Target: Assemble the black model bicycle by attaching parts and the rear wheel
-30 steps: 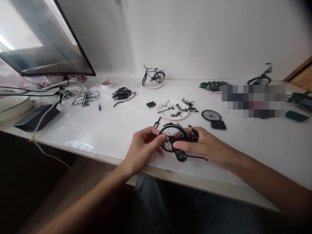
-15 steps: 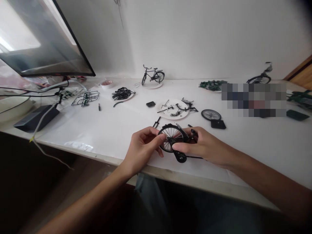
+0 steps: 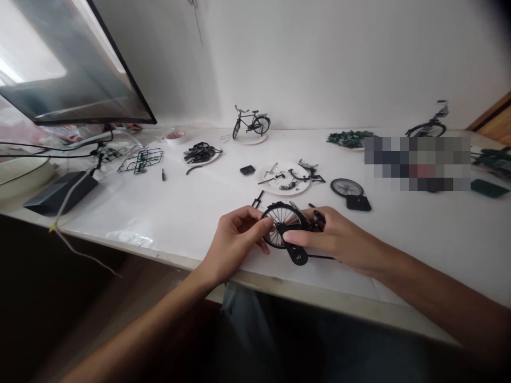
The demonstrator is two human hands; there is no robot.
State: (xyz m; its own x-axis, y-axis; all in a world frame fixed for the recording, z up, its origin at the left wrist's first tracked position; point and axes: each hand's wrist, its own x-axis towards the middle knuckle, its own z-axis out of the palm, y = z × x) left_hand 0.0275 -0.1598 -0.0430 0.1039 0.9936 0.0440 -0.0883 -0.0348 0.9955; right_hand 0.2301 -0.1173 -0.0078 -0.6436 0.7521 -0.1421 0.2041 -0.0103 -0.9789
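Observation:
Between my hands, above the table's front edge, is a partly built model bicycle with a spoked wheel [image 3: 282, 213] and a black chain cover [image 3: 297, 255]. My left hand [image 3: 239, 236] pinches the wheel near its hub from the left, thumb on top. My right hand [image 3: 331, 234] is closed round the black model bicycle frame [image 3: 317, 217], its thumb pressed beside the chain cover; the fingers underneath are hidden. A black fork [image 3: 257, 200] lies just beyond my left fingers.
A white paper plate [image 3: 267, 186] holds small parts. Right of it lie a loose wheel [image 3: 346, 187] and a black box [image 3: 358, 203]. A finished model bicycle [image 3: 252, 123] stands by the wall. Left are black parts [image 3: 202, 152], green sprues [image 3: 141, 159] and a monitor [image 3: 91, 69].
Both hands and the model bicycle have shifted very slightly to the right in the picture, with the chain cover tilted a little. The grips look the same.

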